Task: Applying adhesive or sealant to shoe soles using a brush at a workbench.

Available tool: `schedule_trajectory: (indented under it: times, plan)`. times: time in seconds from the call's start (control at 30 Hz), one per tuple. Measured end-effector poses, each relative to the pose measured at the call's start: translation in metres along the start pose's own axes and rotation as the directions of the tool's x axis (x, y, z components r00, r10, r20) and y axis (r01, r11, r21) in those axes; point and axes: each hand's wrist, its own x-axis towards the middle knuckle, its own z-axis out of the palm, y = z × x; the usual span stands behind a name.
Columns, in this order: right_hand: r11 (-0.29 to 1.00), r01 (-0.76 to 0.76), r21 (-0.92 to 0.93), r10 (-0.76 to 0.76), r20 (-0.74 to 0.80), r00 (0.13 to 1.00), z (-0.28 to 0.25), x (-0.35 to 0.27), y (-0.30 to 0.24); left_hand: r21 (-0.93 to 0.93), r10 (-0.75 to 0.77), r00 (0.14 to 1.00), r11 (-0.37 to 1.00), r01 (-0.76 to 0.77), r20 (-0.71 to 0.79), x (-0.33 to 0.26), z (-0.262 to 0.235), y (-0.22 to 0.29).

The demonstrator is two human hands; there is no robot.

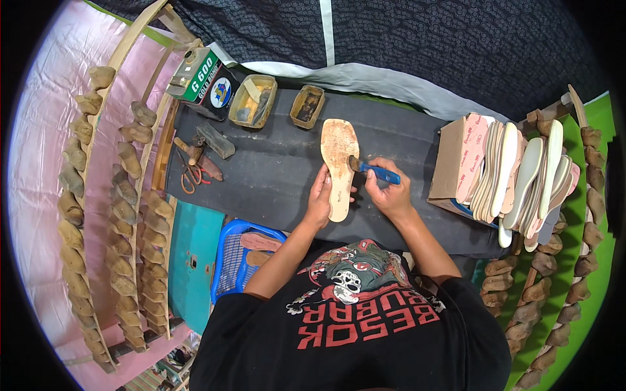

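Observation:
A pale shoe insole (340, 140) is held up over the dark table by my left hand (319, 199), whose fingers close around its narrower near end. Brownish smears cover the insole's wide far part. My right hand (392, 193) grips a blue-handled brush (385, 174). The dark brush head touches the insole's right edge, around the middle of its length.
Beyond my hands stand two yellowish tubs (253, 101) and a large can (202, 81). Red-handled scissors (190, 177) lie at left. A cardboard box (450, 159) of insoles stands right. A blue basket (225, 260) sits below the table edge; racks of shoe lasts (122, 212) flank both sides.

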Motion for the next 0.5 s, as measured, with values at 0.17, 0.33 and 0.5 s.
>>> schedule_trajectory:
  times: [0.17,0.33,0.5]
  plan:
    - [0.992,-0.125,0.031,0.124,0.012,0.992,0.005,0.001,0.002,-0.001,-0.015,1.000,1.000,0.015,0.006,-0.001,0.006,0.001]
    - [0.993,-0.111,0.034,0.111,-0.002,0.994,0.010,0.004,-0.005,-0.021,0.013,1.000,1.000,-0.013,-0.012,0.001,0.003,-0.001]
    - [0.969,-0.246,0.037,0.247,-0.024,0.969,0.005,0.000,0.007,-0.007,0.021,0.999,1.000,-0.022,-0.036,0.000,-0.006,0.004]
